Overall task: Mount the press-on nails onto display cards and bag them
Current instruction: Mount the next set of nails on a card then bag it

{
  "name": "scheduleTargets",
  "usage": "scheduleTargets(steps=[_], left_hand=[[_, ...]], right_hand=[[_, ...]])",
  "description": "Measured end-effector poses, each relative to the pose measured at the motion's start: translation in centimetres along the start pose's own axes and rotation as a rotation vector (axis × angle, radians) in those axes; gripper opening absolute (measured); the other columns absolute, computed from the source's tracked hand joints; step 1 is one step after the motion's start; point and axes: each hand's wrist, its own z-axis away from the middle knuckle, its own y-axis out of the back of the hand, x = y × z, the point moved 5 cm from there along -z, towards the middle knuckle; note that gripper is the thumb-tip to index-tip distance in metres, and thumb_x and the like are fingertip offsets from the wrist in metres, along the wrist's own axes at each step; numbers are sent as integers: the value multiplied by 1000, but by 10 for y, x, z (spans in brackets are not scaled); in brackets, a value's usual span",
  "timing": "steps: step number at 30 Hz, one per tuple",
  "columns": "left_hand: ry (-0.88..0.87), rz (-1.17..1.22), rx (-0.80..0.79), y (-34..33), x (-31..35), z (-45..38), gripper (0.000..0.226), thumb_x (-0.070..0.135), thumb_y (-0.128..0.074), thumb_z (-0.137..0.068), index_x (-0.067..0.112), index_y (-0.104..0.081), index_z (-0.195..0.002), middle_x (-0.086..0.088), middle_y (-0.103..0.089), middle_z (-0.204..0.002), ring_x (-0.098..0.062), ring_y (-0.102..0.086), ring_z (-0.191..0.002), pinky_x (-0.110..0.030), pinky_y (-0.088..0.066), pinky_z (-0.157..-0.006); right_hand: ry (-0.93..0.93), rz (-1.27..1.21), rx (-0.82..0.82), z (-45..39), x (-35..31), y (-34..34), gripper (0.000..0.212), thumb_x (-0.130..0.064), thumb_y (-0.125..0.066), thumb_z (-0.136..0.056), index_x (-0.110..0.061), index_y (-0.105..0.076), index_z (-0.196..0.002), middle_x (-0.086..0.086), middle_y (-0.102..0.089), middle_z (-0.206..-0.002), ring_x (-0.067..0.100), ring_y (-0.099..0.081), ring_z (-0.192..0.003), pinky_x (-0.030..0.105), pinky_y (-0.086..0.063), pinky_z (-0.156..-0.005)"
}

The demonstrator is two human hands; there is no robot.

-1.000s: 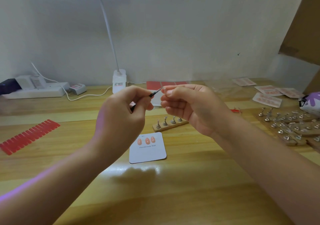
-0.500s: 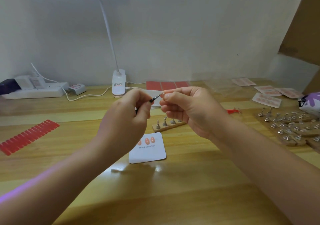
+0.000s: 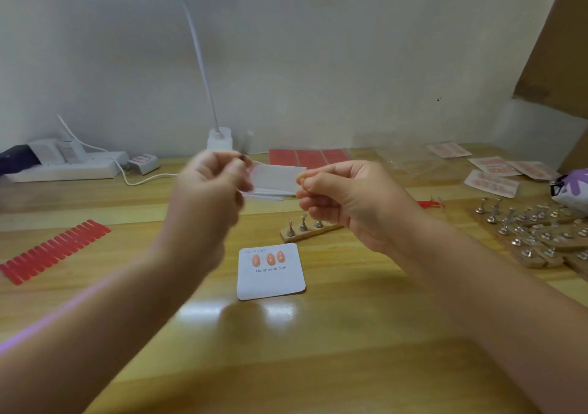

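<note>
Since the earlier frames the two hands have drawn apart: the left hand (image 3: 211, 187), blurred by motion, has swung leftward with its slim dark tool (image 3: 243, 158), whose tip no longer meets the right hand (image 3: 345, 198). Left grip: fingers curled round the tool. Right grip: thumb and forefinger pinched together at a small pale item (image 3: 300, 178), probably a press-on nail, too small to identify with certainty. Below on the counter (image 3: 350, 334) lies the display card (image 3: 271, 272), printed "Handmade Nail", bearing three orange nails (image 3: 269, 258) in a row. Behind it stands a wooden strip of metal nail stands (image 3: 310, 227). Judged step: mounting, with the nail prepared and the card only partly filled. The next move likely calls for lowering the right hand and pressing the nail squarely beside the third one.
</note>
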Motion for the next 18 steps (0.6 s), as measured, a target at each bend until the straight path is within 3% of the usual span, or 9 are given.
scheduleTargets(steps=[2, 7, 11, 18], left_hand=[[-45, -47, 46, 13, 7, -13, 20, 6, -50, -97, 17, -61, -83, 10, -58, -52, -3, -35, -37, -13, -27, -35], [-32, -390, -164, 2, -9, -8, 19, 7, -56, -93, 18, -65, -81, 5, -64, -56, -7, -39, -41, -19, -33, -41], [-89, -525, -251, -4, -8, -5, 17, 10, -55, -94, 21, -64, -84, 8, -61, -57, -2, -44, -43, -27, -35, -51], [-403, -612, -219, -12, 3, 7, 11, 28, -63, -90, 36, -59, -84, 7, -49, -59, -2, -41, -51, -11, -34, -50]], right_hand=[[-29, -9, 21, 0, 5, 1, 9, 3, -62, -87, -1, -67, -81, 6, -68, -61, 11, -65, -54, 19, -53, -52], [1, -48, -19, -1, 7, -2, 5, 2, -64, -87, -1, -68, -84, 9, -71, -68, 15, -69, -62, 21, -55, -57], [0, -40, -8, -1, 9, 0, 4, 2, -64, -87, -1, -67, -85, 9, -71, -68, 14, -69, -61, 20, -54, -56], [88, 89, -8, 5, 8, -6, 11, -2, -72, -82, -1, -68, -92, 14, -74, -77, 21, -73, -69, 22, -56, -60]])
